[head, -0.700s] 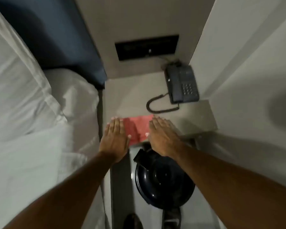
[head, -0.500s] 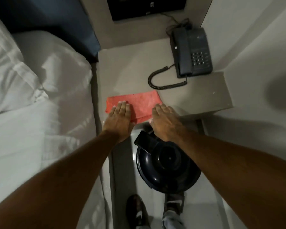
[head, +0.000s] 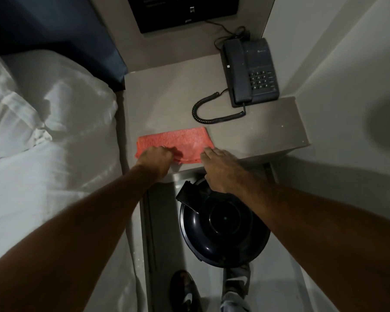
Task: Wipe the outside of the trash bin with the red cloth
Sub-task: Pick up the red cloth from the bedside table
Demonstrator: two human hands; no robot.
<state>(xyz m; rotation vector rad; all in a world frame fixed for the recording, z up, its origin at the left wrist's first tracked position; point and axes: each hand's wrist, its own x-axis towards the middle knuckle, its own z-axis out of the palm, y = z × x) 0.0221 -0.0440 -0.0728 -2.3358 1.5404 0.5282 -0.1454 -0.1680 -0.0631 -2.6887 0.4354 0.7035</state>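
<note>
The folded red cloth (head: pixel 180 140) lies near the front edge of the grey bedside table (head: pixel 268 131). My left hand (head: pixel 155 159) is on the cloth's front left part, its fingers curled and pinching the fabric. My right hand (head: pixel 221 167) rests flat at the cloth's front right corner, fingers together, partly over the table edge. The dark round trash bin (head: pixel 223 230) with its lid down stands on the floor just below the table, under my right wrist.
A dark telephone (head: pixel 250 70) with a coiled cord (head: pixel 209 113) sits at the table's back right. A bed with white pillows (head: pixel 50 109) fills the left. A wall (head: pixel 347 86) closes the right side. My shoes (head: pixel 185 291) stand on the floor by the bin.
The view has tilted down, showing more of the table. My left hand went from flat on the cloth to fingers curled around its front edge. My right hand stays at the cloth's right corner.
</note>
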